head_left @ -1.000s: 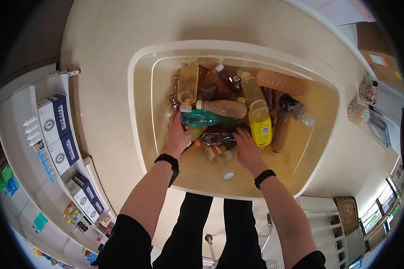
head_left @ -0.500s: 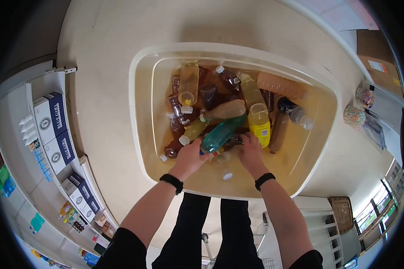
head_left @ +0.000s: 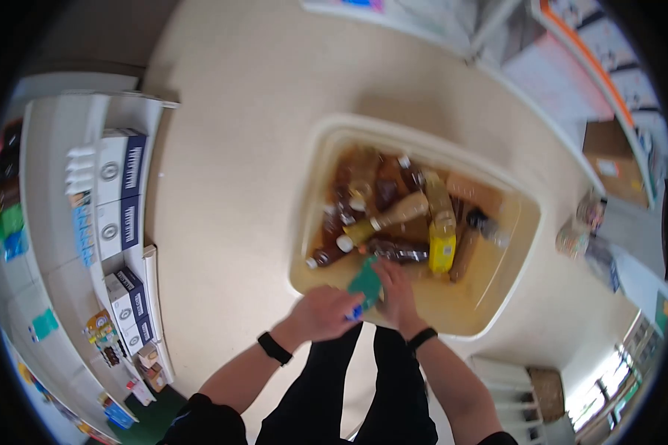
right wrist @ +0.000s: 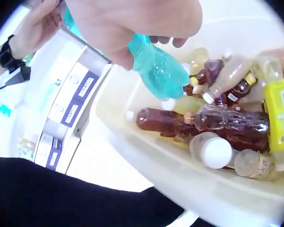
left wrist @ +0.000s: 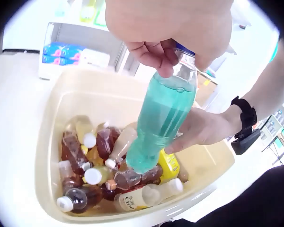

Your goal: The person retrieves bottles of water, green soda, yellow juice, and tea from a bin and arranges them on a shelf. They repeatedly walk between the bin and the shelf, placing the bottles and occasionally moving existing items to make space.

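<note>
A clear plastic bottle of green liquid [left wrist: 162, 111] with a blue cap [head_left: 355, 312] is raised over the near edge of a cream tub [head_left: 497, 285]. My left hand [head_left: 323, 311] grips its cap and neck from above. My right hand [head_left: 399, 295] holds the bottle around its middle, thumb and fingers on either side. In the left wrist view the bottle leans, with its base above the other bottles. Inside the tub lie several bottles of brown drink [right wrist: 232, 127], a yellow-labelled bottle [right wrist: 280, 109] and a pale beige bottle [head_left: 404, 211].
On the left stand white shelves [head_left: 67, 271] with blue-and-white boxes [head_left: 119, 167] and other packaged goods. At the right are a cardboard box [head_left: 612, 163] and jars of coloured bits [head_left: 571, 239]. My legs [head_left: 315, 393] stand at the tub's near side.
The green bottle has been lifted from among the others towards me. My right hand has come from the dark bottles onto it, and the head view has shifted.
</note>
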